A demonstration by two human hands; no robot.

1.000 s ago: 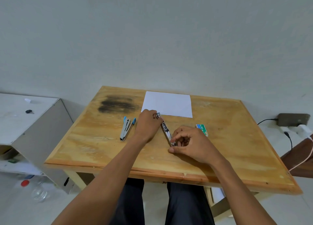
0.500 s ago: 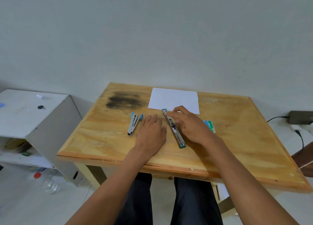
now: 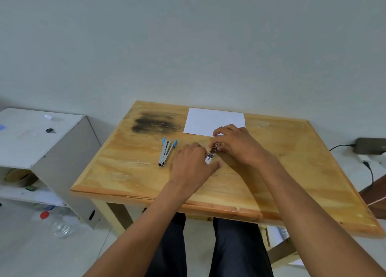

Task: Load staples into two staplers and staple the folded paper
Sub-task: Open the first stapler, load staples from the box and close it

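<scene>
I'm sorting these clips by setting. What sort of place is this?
Probably a plain room in a home or small office: a wooden table by a bare wall, a white shelf unit beside it, and a plastic bottle and cables on the floor.

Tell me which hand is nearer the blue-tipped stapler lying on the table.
Left. The left hand sits just right of the blue-tipped stapler, not touching it. The right hand is farther right, past the other stapler, which lies between the two hands.

No text is legible (the paper (image 3: 208,120) shows plain white).
</scene>
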